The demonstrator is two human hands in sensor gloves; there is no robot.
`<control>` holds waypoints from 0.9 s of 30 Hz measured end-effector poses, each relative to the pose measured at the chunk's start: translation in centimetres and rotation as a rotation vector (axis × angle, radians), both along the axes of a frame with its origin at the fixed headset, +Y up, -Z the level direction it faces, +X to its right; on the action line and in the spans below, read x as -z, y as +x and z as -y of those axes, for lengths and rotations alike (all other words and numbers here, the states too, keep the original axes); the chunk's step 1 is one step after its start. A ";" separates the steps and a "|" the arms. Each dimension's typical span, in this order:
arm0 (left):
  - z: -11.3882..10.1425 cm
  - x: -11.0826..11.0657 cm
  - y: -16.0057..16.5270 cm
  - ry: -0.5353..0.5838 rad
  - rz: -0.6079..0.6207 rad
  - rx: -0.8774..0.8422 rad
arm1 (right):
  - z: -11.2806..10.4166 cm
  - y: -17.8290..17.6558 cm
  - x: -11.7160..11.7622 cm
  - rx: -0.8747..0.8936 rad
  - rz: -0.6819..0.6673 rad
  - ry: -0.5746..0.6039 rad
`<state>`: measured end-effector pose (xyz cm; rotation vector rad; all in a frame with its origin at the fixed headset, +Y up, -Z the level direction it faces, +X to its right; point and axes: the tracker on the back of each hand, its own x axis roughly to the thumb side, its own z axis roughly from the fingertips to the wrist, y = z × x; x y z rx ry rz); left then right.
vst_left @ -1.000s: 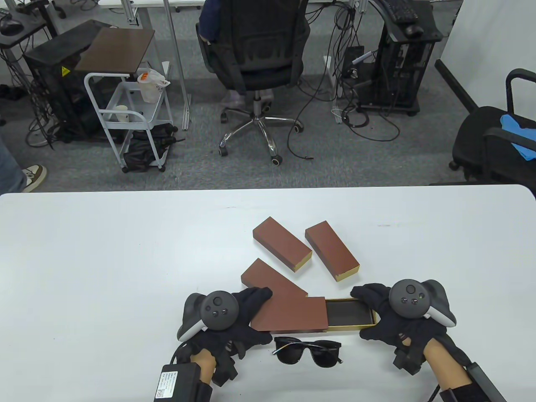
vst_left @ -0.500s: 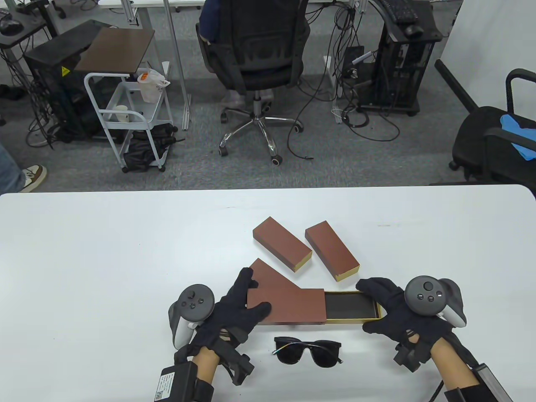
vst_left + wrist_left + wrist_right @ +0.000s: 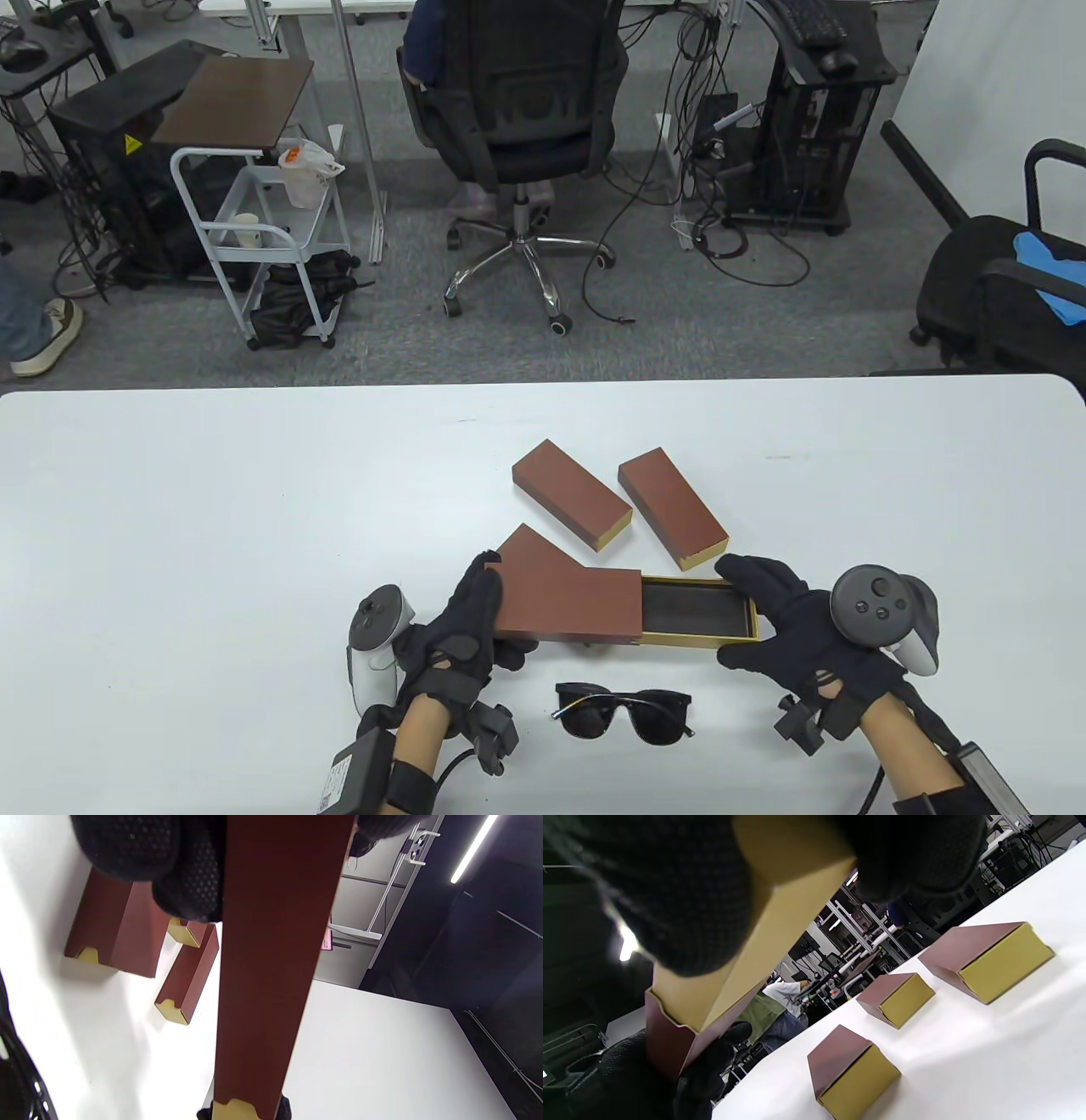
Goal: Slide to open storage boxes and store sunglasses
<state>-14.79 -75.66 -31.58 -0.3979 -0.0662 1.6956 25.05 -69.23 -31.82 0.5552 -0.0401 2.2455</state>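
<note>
A brown sliding sleeve [image 3: 568, 603] is held just above the white table, and its gold tray [image 3: 696, 611] with a dark lining sticks out to the right. My left hand [image 3: 490, 607] grips the sleeve's left end, fingers [image 3: 169, 870] wrapped over the sleeve [image 3: 271, 963]. My right hand [image 3: 736, 613] pinches the tray's right end between fingers and thumb; the right wrist view shows the gold tray end [image 3: 780, 899] between its fingers [image 3: 683, 899]. Black sunglasses [image 3: 624, 711] lie unfolded on the table just in front of the box, between the hands.
Three more shut brown boxes lie behind: one [image 3: 573, 497] at centre, one [image 3: 673, 509] to its right, one [image 3: 530, 552] partly under the held sleeve. The white table [image 3: 212, 526] stretches left and right. Office chairs and a cart stand beyond the far edge.
The sleeve has slid left off the tray, baring more of the dark lining. My left hand turned from lying on top to gripping the sleeve's end. The sunglasses stayed put.
</note>
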 end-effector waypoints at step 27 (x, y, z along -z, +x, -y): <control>0.1 -0.3 -5.5 0.054 -0.461 0.079 | 4.6 -10.4 -3.1 -0.543 -0.140 0.243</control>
